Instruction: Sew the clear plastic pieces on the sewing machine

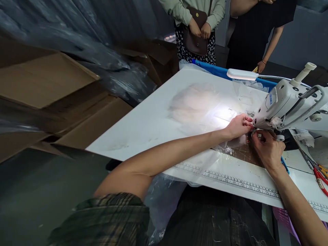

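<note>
A white sewing machine (pixel 284 99) stands at the right of the table, and both my hands are at its needle end. My left hand (pixel 238 127) reaches in from the left, its fingers curled together beside the needle area. Close by, my right hand (pixel 269 147) has thumb and fingers pinched just below the machine head. What the fingertips hold is too small to make out. Pale sheer fabric (pixel 196 102) lies heaped on the table left of the machine, and part of it runs under my left wrist. The needle itself is hidden.
The white table (pixel 133 136) has a printed ruler (pixel 238 182) along its front edge. Red-handled scissors (pixel 319 179) lie at the right. A lamp (pixel 243 74) sits behind the fabric. Cardboard boxes (pixel 46 78) stand on the left. Two people stand beyond the table.
</note>
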The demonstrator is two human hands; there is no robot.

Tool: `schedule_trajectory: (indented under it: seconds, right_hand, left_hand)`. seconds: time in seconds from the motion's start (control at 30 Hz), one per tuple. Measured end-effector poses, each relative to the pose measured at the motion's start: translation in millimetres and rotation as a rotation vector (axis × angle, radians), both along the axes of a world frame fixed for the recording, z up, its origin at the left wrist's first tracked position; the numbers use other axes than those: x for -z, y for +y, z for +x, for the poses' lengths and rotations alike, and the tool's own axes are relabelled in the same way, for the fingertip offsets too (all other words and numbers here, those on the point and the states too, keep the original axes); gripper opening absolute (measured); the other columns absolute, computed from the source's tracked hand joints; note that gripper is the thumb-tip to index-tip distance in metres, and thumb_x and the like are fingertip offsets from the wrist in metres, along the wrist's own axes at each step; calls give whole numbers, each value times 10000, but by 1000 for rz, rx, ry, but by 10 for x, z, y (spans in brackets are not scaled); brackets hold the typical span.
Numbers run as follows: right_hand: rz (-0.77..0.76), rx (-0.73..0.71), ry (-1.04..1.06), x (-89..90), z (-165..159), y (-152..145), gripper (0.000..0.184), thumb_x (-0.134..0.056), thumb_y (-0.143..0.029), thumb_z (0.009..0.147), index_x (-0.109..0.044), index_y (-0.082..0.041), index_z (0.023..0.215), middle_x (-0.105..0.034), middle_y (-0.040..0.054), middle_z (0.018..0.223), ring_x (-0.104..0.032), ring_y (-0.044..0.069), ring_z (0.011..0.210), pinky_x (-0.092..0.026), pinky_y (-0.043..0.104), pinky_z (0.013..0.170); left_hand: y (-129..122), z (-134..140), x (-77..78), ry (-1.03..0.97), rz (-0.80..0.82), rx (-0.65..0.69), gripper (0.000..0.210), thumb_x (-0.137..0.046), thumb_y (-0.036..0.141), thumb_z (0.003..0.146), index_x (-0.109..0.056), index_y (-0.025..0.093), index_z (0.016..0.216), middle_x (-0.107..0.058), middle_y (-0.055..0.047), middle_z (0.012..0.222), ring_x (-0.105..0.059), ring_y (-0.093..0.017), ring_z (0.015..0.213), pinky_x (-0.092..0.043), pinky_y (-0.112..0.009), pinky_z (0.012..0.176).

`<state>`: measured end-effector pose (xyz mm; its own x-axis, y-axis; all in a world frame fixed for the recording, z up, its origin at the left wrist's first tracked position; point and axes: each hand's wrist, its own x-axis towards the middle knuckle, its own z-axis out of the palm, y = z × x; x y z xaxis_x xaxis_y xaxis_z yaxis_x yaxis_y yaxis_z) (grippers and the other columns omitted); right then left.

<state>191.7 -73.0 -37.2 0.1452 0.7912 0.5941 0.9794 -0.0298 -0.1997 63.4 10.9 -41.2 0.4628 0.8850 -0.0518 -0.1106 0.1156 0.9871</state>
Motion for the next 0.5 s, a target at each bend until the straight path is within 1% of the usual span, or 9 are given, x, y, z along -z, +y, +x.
schedule_trajectory:
  seconds: [0.07, 0.13, 0.27, 0.5]
  right_hand:
    - [-11, -52, 20, -2, -5, -11, 328, -505, -408, 863, -748, -199, 794, -621, 60, 596, -529, 175, 549, -252, 280, 510]
    - [-4, -76, 30, 6, -6, -21, 311, -513, -404, 859, -747, -207, 806, -598, 46, 570, -530, 174, 550, -271, 275, 507]
    - [51, -53, -3, 35, 10, -16, 307, -515, -389, 868, -754, -211, 795, -601, 46, 556, -543, 177, 555, -268, 273, 494]
    - [98, -47, -62, 63, 33, 3, 319, -513, -374, 880, -762, -206, 771, -615, 53, 551, -550, 182, 540, -252, 281, 489]
  left_hand:
    - [10, -3, 8, -28, -8, 17, 241, -673, -26, 747, -554, 133, 885, -633, 57, 639, -637, -91, 669, -517, -280, 780]
    - [14, -8, 15, -42, -23, 24, 237, -675, -29, 749, -562, 129, 886, -637, 53, 643, -636, -87, 661, -516, -276, 772]
    - [9, -18, 8, -69, -42, 39, 232, -665, -45, 758, -562, 124, 879, -638, 50, 650, -634, -78, 655, -517, -272, 773]
    - [-14, -28, -63, -70, -98, 46, 256, -609, -100, 767, -545, 117, 886, -630, 56, 644, -632, -72, 648, -526, -301, 824]
